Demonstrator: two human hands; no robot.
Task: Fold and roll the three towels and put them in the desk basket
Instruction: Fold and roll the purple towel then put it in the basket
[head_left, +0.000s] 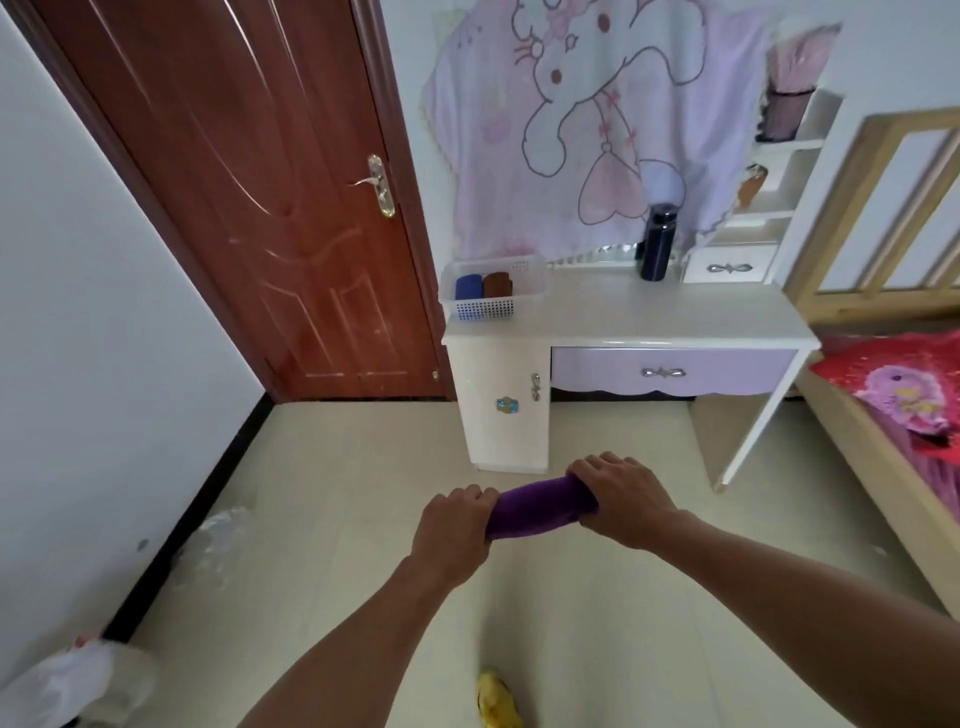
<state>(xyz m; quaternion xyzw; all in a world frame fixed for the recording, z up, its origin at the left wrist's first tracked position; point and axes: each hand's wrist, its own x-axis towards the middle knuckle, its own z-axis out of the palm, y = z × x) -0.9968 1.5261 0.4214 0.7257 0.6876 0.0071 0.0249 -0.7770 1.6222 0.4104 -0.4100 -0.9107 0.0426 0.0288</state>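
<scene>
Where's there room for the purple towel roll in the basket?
The basket has free room on its right, between the brown roll and its right wall. The left is crowded: blue roll beside brown. The desk is bare between basket and bottle.

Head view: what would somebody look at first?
Probably the rolled purple towel, gripped by the left hand and right hand, low in the middle. Next, the big pink cartoon cloth hanging above the desk. A basket on the desk's left end holds a blue towel and a brown towel.
</scene>
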